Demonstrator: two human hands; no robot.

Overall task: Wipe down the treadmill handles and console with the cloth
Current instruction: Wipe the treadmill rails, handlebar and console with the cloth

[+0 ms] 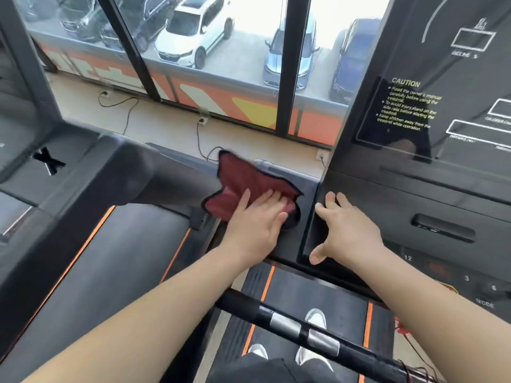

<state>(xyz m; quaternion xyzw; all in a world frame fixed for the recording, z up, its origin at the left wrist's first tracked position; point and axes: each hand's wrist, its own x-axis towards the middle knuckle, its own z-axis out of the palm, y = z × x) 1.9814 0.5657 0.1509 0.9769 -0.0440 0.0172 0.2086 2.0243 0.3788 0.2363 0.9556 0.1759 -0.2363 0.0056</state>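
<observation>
Left hand [257,217] flat, fingers straight, pressing the red cloth [249,178] onto the side tray [307,186] of the treadmill console [401,205] to scrub it; right hand [348,230] released, splayed on its edge, likely for bracing.

**Gym floor with treadmills in a row.** A treadmill console [431,172] is shown at right, printed with a CAUTION notice [409,106] and fields marked INCLINE and DISTANCE. An orange-edged running belt [312,302] and a handlebar [301,327] fitted with metal grip sensors are seen below it. A second treadmill [116,258] is set just beside it, at left. Both are faced toward tall windows [249,37], beneath which power cords [198,135] are plugged into floor sockets [203,120]. Parked cars [193,29] are visible outside.
</observation>
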